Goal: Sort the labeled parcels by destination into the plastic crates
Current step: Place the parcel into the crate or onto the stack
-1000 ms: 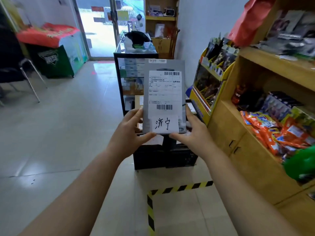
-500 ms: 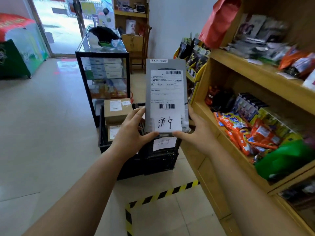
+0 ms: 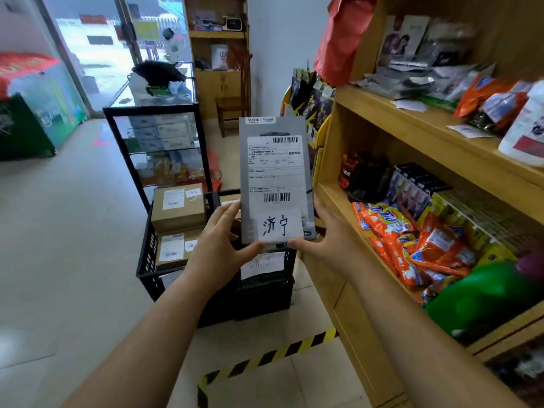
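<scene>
Now, near two black crates point(image 3: 265, 293), I hold the grey parcel point(image 3: 275, 178) upright, my left hand point(image 3: 217, 254) and right hand point(image 3: 326, 242) each pinching a bottom corner. Gripped so low, I judge it could tip out of my fingers. It could also land in the neighbouring, wrong crate.

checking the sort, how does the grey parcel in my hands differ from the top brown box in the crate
The grey parcel is slim; the top brown box is a thicker cardboard carton. The grey parcel is held upright by the left hand and right hand; the top brown box lies in the black crate on another box. Both carry white shipping labels.
</scene>
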